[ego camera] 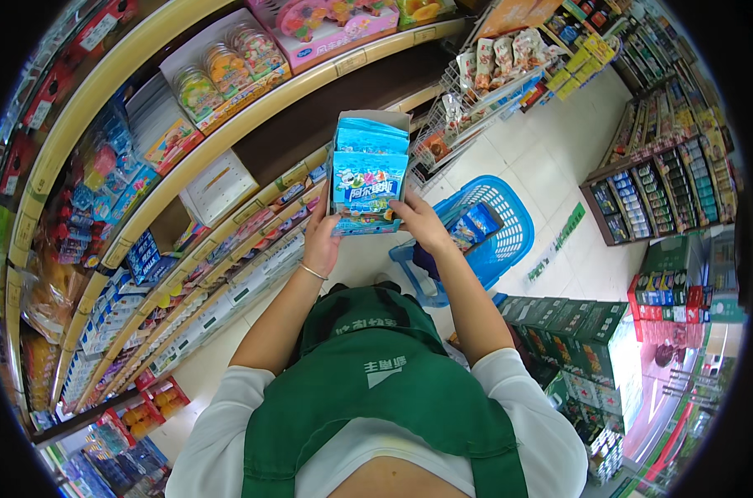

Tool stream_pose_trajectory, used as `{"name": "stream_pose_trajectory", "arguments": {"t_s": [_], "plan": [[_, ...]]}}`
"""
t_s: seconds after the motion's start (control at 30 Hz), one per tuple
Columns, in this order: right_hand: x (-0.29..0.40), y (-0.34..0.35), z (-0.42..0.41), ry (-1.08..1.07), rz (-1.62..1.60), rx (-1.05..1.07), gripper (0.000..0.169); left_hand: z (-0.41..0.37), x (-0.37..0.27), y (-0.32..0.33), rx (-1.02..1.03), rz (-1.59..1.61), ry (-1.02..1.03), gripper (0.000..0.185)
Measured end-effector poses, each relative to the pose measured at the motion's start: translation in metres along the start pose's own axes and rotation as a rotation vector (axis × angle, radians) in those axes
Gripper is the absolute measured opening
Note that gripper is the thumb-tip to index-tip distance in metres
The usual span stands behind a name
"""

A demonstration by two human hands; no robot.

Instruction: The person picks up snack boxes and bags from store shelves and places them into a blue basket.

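Both my hands hold a blue cardboard display box (369,177) upright in front of the shelves, with a row of blue candy packets standing inside it. My left hand (322,239) grips its lower left side, and a bracelet circles that wrist. My right hand (421,219) grips the lower right side, its fingertips on the front. Below and beyond my right forearm, a blue plastic shopping basket (507,208) is on the tiled floor with blue packages (476,225) and a dark purple item in it.
Curved-looking store shelves (345,62) with candy boxes and jars run along the left and top. A wire rack (463,118) of snack packs projects at the upper right. Stacked green cartons (576,330) stand at my right, and a low display shelf (657,187) stands beyond the aisle.
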State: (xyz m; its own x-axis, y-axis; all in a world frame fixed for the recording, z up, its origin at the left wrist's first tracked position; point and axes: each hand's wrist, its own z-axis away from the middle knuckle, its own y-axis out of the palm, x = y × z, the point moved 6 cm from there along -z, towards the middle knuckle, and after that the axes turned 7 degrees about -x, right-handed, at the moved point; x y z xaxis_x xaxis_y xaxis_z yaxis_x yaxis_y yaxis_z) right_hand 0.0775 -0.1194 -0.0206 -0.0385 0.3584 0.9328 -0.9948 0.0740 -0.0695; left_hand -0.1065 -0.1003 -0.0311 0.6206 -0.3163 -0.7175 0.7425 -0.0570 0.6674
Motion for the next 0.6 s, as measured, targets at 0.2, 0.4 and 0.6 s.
{"name": "stream_pose_trajectory", "arguments": {"t_s": [0.2,0.4,0.6], "plan": [[-0.013,-0.003,0.014,-0.144,0.221,-0.045,0.051,-0.001,0.018,-0.003,0.006,-0.041,-0.058,0.063],[-0.017,-0.010,0.040,-0.232,0.188,-0.179,0.060,-0.016,0.043,-0.001,0.094,-0.088,-0.093,0.066],[-0.031,-0.034,0.059,-0.239,0.176,-0.257,0.069,-0.025,0.072,0.011,0.180,-0.159,-0.173,0.067]]}}
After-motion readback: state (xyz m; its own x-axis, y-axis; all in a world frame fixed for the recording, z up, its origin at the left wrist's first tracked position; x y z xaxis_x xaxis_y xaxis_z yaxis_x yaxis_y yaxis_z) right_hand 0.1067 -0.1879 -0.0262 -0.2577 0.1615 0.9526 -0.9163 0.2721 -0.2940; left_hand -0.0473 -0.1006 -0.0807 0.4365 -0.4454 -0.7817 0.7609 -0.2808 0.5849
